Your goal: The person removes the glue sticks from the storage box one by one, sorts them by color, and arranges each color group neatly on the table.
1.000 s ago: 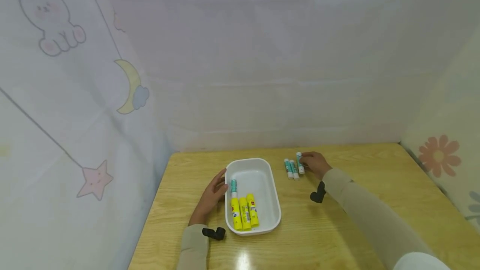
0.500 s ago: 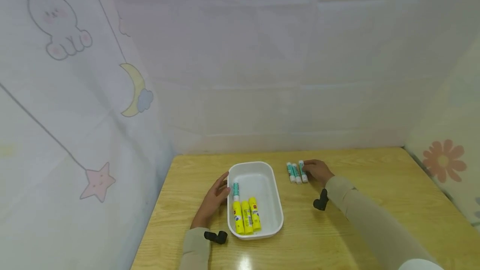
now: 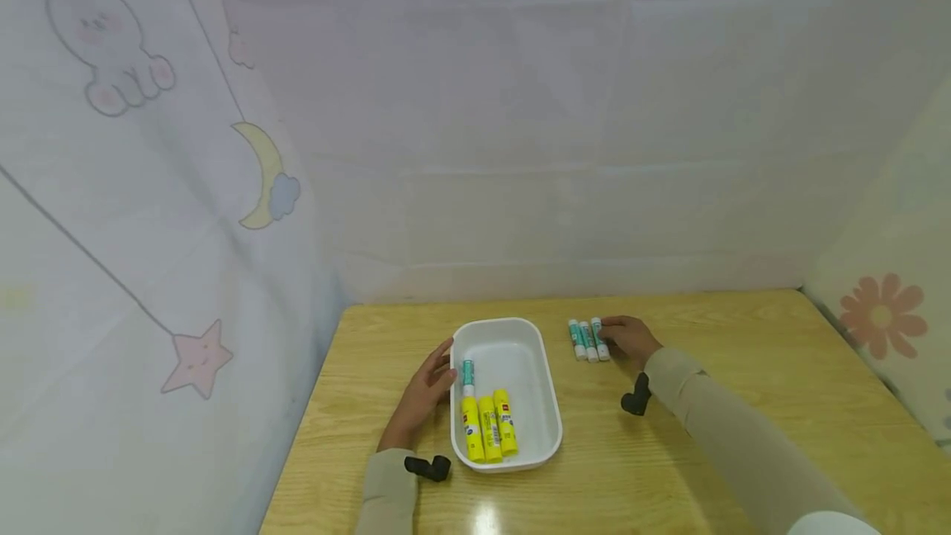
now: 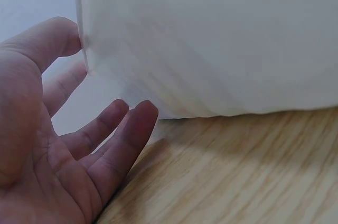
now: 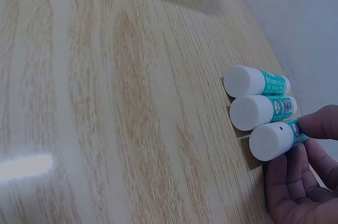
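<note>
My left hand point(image 3: 420, 395) rests against the left side of a white plastic tray point(image 3: 550, 390). In the left wrist view its loosely bent fingers point(image 4: 134, 129) and thumb touch the tray's outer wall. Three yellow glue sticks point(image 3: 489, 429) lie side by side in the tray, with one teal-and-white glue stick point(image 3: 468, 376) above the leftmost. Right of the tray, my right hand point(image 3: 630, 338) pinches the rightmost teal-and-white glue stick point(image 5: 271, 142) between thumb and fingers. It lies on the table beside two matching glue sticks point(image 5: 259, 82), forming a row.
The wooden table point(image 3: 706, 436) runs back to a pale fabric wall point(image 3: 557, 188) behind the tray. Printed curtains stand at left and right. A black wrist mount point(image 3: 428, 467) sits on the left sleeve, another point(image 3: 636, 395) on the right.
My right hand has brought its glue stick down and left, level with the other two. The left hand stays at the tray. The head view has shifted slightly.
</note>
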A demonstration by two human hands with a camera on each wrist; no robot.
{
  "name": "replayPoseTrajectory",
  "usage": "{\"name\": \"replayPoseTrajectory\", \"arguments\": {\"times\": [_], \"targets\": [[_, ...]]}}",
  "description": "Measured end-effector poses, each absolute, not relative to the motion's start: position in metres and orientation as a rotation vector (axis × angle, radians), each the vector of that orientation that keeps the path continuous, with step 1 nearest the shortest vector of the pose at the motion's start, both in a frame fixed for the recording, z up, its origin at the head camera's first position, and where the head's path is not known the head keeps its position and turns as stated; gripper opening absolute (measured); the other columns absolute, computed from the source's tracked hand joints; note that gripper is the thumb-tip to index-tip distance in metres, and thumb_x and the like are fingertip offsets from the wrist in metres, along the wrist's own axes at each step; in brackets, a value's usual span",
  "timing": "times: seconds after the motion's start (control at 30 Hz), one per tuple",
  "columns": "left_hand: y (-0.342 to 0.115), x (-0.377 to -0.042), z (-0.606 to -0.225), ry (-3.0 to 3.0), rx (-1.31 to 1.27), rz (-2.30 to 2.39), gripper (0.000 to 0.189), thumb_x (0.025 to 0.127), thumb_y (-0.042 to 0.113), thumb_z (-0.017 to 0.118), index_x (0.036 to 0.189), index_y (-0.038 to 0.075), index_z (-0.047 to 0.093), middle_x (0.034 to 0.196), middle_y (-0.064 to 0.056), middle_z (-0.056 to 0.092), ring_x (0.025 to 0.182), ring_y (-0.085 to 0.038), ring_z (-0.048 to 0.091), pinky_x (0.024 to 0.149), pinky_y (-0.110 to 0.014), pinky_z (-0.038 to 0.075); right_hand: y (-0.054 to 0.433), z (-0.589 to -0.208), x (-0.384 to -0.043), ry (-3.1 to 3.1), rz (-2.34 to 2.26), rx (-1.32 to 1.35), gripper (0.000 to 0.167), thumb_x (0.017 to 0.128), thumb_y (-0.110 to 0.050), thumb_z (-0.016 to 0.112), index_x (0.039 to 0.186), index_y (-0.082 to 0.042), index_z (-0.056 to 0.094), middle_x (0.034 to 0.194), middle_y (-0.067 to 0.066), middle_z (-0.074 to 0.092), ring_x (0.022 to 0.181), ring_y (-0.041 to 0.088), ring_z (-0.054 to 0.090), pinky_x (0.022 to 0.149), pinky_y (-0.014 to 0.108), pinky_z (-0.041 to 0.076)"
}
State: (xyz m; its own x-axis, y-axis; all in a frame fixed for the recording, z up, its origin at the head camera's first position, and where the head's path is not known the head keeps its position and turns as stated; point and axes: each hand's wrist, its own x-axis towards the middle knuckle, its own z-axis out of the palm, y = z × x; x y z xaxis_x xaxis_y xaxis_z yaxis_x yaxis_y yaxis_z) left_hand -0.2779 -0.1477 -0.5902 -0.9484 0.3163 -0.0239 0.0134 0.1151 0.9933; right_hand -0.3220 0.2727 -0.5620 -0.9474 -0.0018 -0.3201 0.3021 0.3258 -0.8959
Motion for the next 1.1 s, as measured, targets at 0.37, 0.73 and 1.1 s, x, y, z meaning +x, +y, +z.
{"name": "replayPoseTrajectory", "arguments": {"times": [0.37, 0.73, 1.1], "targets": [[-0.148, -0.278, -0.596, 2.215, 0.31, 1.904, 0.057, 0.101, 0.027, 0.056, 0.153, 0.032, 0.032, 0.147, -0.016, 0.041, 0.13, -0.038, 0.046, 0.092, -0.045, 0.051, 0.27, -0.558, -0.319, 2.356, -1.584, 0.256, 0.051, 0.099, -0.023, 0.055, 0.142, 0.003, 0.043, 0.143, 0.026, 0.043, 0.129, 0.039, 0.044, 0.104, 0.049, 0.04], [-0.149, -0.265, -0.565, 2.16, 0.351, 1.877, 0.059, 0.101, 0.02, 0.054, 0.155, 0.021, 0.029, 0.148, -0.021, 0.039, 0.13, -0.039, 0.045, 0.093, -0.044, 0.051, 0.27, -0.558, -0.318, 2.331, -1.585, 0.266, 0.05, 0.1, -0.022, 0.056, 0.142, 0.003, 0.043, 0.142, 0.025, 0.044, 0.127, 0.038, 0.045, 0.102, 0.048, 0.041], [-0.148, -0.277, -0.596, 2.171, 0.323, 1.939, 0.057, 0.101, 0.023, 0.056, 0.152, 0.032, 0.033, 0.146, -0.016, 0.042, 0.129, -0.038, 0.046, 0.092, -0.046, 0.051, 0.272, -0.564, -0.322, 2.343, -1.573, 0.291, 0.049, 0.096, -0.022, 0.06, 0.138, 0.001, 0.048, 0.14, 0.023, 0.047, 0.125, 0.036, 0.047, 0.101, 0.045, 0.043]]}}
